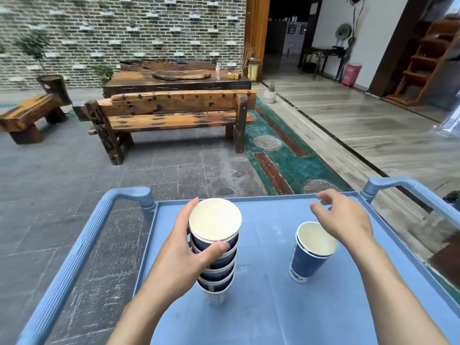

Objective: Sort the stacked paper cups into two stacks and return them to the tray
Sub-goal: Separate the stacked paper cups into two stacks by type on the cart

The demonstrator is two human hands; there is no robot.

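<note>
The left hand (189, 242) grips the upper part of a tall stack of paper cups (216, 252), its thumb lying across the front just under the top rim and its fingers curled round the far side. The right hand (344, 219) hovers open with fingers loosely spread, above and just behind a short stack of cups (311, 252), touching nothing.

Both stacks stand on the blue tray (261, 314), the tall one left of centre, the short one to the right, well apart. The tall stack shows about five nested cups, dark blue with white rims, and leans a little. The short stack looks like two cups nested, tilted toward the right.

Judging by their look, these cups are very light, thin-walled and easily crushed. A gentle grasp round the side wall just below the rolled rim, where the paper is stiffest, seems safest. Nested cups may cling together, so lifting one off likely calls for steadying those beneath. The tall stack could topple if released carelessly.

The tray has raised edges and ribbed blue handles (129, 195) at both sides. Beyond it lie grey stone paving, a weathered wooden bench (174, 115) and a brick wall (124, 28).
</note>
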